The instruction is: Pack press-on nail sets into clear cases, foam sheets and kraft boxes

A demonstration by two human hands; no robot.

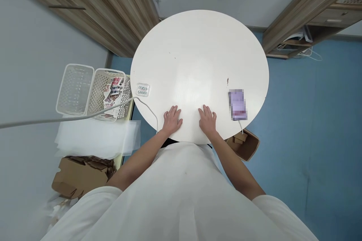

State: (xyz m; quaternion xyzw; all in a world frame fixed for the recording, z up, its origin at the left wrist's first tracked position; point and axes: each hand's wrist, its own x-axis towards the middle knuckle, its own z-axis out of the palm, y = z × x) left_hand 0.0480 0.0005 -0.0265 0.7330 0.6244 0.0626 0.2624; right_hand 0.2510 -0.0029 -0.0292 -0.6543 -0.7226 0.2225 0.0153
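- Device (pixel 238 104) masked by purple and pink pixel blocks; what it shows cannot be read.
- Its place: on the table (pixel 198 45), to the right of the right hand (pixel 207 119), apart from it.
- Device's long axis runs from near edge to far side, far end leaning slightly left; cord (pixel 240 126) leaves the near end, dropping out of sight past the rim.
- Right hand: palm down on the tabletop, fingers apart. Underside hidden.
- Left hand (pixel 171 120): likewise palm down, fingers spread, thumb toward the right hand. Hands well apart.
- Pack (pixel 143 89) on the table's left side, beyond the left hand; small round pieces in two left-to-right rows, too small to identify. Its long axis hard to tell.
- Cable (pixel 93 116) cut off at left edge; crosses over the basket (pixel 121 110), bends at the table, ends out of view near the left wrist.
- Packets (pixel 115 91) in basket: print illegible.
- Box (pixel 251 147) on the floor at right, partly hidden under the table.
- Table's near rim partly covered by the white garment (pixel 183 184).
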